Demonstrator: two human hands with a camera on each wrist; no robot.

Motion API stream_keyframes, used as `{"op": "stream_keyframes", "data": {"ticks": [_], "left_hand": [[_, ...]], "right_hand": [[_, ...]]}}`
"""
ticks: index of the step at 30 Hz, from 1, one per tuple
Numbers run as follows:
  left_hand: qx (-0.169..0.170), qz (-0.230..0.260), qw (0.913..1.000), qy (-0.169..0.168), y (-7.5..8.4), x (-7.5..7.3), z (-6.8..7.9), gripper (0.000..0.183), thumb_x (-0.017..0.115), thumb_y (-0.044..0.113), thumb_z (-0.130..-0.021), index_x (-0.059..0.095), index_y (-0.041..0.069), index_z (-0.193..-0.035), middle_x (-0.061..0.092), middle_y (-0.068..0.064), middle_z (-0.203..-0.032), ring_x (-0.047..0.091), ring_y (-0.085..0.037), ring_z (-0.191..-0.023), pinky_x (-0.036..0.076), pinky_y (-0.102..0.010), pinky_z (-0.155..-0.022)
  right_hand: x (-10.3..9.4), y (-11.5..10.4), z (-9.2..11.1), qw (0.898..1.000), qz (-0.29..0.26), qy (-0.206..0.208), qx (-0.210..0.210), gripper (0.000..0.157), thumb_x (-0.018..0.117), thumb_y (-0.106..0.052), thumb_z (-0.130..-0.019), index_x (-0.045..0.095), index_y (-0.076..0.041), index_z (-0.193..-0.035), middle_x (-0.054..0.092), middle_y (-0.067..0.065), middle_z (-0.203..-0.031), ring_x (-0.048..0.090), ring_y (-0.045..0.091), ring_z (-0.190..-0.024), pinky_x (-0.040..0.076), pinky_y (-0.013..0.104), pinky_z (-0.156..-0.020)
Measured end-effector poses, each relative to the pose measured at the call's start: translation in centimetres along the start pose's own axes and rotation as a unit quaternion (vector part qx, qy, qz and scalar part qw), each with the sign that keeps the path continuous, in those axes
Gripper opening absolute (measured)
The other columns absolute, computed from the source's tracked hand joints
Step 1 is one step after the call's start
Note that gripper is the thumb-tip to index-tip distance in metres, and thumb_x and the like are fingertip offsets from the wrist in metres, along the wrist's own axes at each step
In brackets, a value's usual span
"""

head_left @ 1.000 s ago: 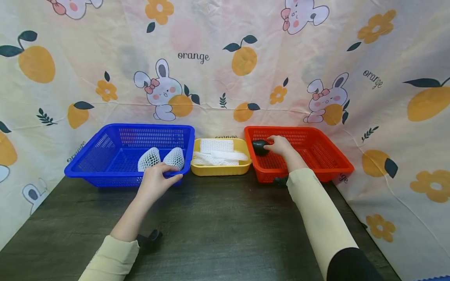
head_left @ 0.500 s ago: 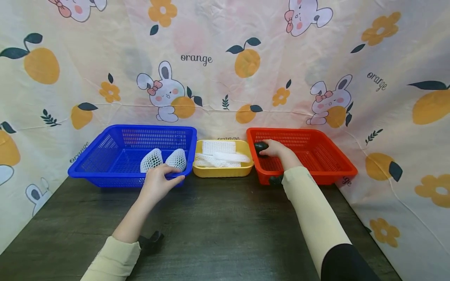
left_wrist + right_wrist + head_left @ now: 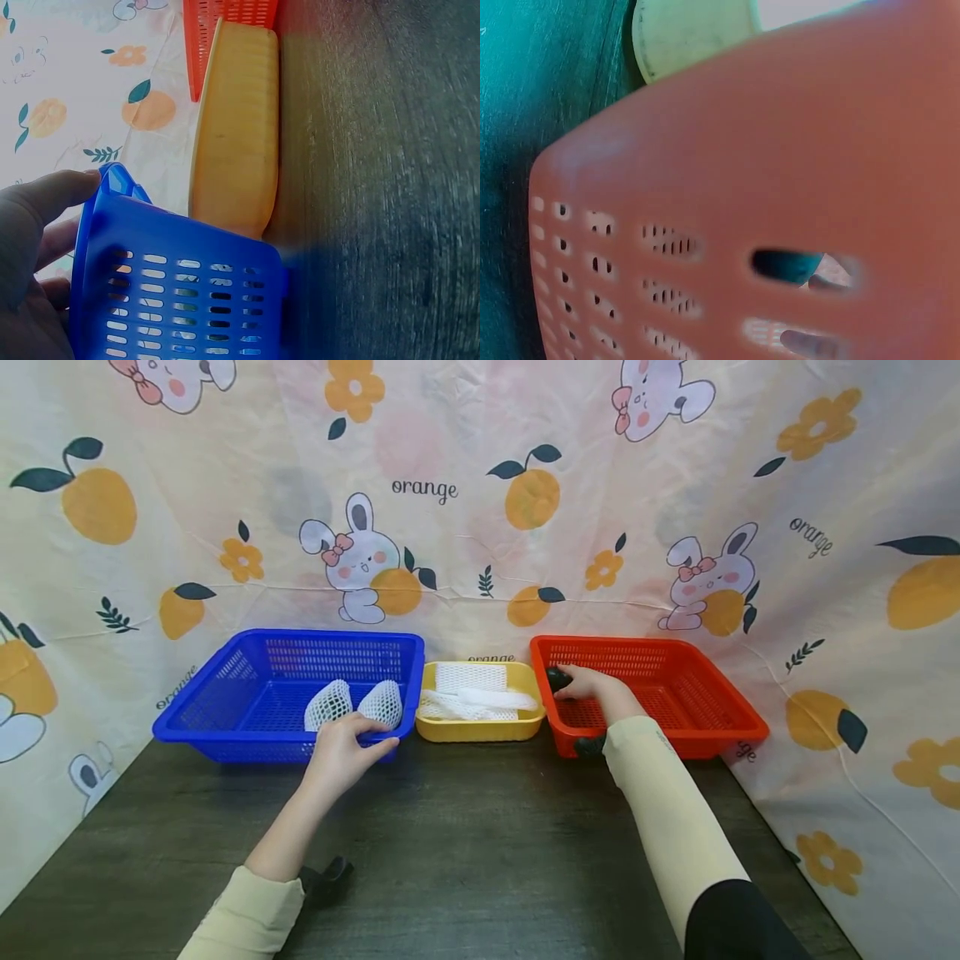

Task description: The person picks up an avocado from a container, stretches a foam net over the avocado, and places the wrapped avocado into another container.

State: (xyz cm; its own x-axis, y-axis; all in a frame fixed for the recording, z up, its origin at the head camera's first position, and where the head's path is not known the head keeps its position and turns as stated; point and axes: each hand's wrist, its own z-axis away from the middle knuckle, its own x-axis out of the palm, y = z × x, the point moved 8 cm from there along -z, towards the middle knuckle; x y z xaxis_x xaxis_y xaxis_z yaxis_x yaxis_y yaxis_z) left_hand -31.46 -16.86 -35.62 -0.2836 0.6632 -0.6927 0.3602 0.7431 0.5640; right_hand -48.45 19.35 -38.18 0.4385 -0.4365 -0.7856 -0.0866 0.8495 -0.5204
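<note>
My left hand (image 3: 347,750) is at the near right corner of the blue basket (image 3: 247,737), with thumb and fingers pinching its rim. Close behind these fingers, two white foam-netted pieces (image 3: 381,702) stand inside that basket; what the nets cover is hidden. My right hand (image 3: 592,686) reaches into the red basket (image 3: 701,723) and grips a dark green avocado (image 3: 557,679) at the left wall. Fingers hide part of the avocado. Through a slot in the red wall, the right wrist view shows a bit of the avocado (image 3: 784,265) and fingertips.
Between the two baskets sits a yellow tray (image 3: 480,732) holding several white foam nets (image 3: 472,678). A printed cloth (image 3: 457,560) hangs behind them. The dark tabletop (image 3: 480,843) stretches in front.
My right hand has moved slightly left and down around the avocado, and now grips it. My left hand stays at the blue basket's corner. The head view has shifted slightly.
</note>
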Motion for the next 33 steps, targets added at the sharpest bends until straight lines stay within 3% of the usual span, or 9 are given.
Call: {"op": "stream_keyframes", "data": {"ticks": [10,18,21,24,28,33], "left_hand": [[0.001,0.0,1.0,0.005,0.1,-0.2,-0.1,0.022,0.079,0.025,-0.08,0.076,0.007,-0.093,0.069,-0.006,-0.089,0.062,-0.028,-0.088,0.035,-0.054,-0.089],[-0.004,-0.001,1.0,0.001,0.0,0.0,0.1,0.023,0.079,0.025,-0.081,0.076,0.007,-0.094,0.069,-0.006,-0.09,0.062,-0.028,-0.09,0.034,-0.052,-0.088],[-0.005,-0.003,1.0,0.004,0.0,0.0,0.1,0.023,0.079,0.026,-0.08,0.076,0.007,-0.094,0.069,-0.006,-0.09,0.062,-0.028,-0.091,0.034,-0.052,-0.087],[-0.006,-0.006,1.0,0.005,-0.1,0.0,0.1,0.022,0.079,0.025,-0.08,0.076,0.007,-0.094,0.069,-0.006,-0.09,0.061,-0.028,-0.091,0.033,-0.052,-0.087],[-0.006,-0.008,0.9999,0.005,0.0,0.0,0.1,0.023,0.079,0.025,-0.08,0.076,0.007,-0.094,0.069,-0.006,-0.09,0.061,-0.029,-0.091,0.033,-0.052,-0.086],[-0.006,-0.008,0.9999,0.006,0.1,0.0,0.1,0.023,0.078,0.026,-0.081,0.076,0.007,-0.094,0.069,-0.006,-0.091,0.061,-0.029,-0.092,0.033,-0.052,-0.087]], "right_hand": [[-1.0,-0.4,0.3,0.997,0.068,0.047,0.0,0.07,0.059,-0.021,-0.094,0.022,-0.006,-0.152,0.013,0.029,-0.152,0.018,0.044,-0.136,0.02,0.058,-0.107],[-0.2,0.8,0.7,0.996,0.069,0.024,0.043,0.074,0.063,-0.026,-0.092,0.023,-0.008,-0.152,0.017,0.027,-0.146,0.02,0.044,-0.13,0.025,0.06,-0.103],[-0.3,0.5,0.6,0.996,0.074,0.039,0.019,0.07,0.063,-0.023,-0.092,0.029,-0.002,-0.149,0.012,0.026,-0.152,0.015,0.045,-0.135,0.021,0.06,-0.105],[-0.1,0.2,0.4,0.997,0.057,0.042,-0.006,0.064,0.062,-0.02,-0.092,0.033,0.002,-0.145,0.02,0.025,-0.151,0.021,0.042,-0.136,0.021,0.057,-0.107],[0.2,0.3,0.0,0.998,0.043,0.035,-0.011,0.067,0.062,-0.018,-0.093,0.027,-0.001,-0.148,0.023,0.024,-0.15,0.024,0.04,-0.135,0.021,0.057,-0.107],[0.1,0.6,-0.2,0.996,0.076,0.048,0.013,0.078,0.063,-0.022,-0.092,0.017,-0.009,-0.153,0.011,0.024,-0.152,0.014,0.044,-0.136,0.022,0.063,-0.104]]}}
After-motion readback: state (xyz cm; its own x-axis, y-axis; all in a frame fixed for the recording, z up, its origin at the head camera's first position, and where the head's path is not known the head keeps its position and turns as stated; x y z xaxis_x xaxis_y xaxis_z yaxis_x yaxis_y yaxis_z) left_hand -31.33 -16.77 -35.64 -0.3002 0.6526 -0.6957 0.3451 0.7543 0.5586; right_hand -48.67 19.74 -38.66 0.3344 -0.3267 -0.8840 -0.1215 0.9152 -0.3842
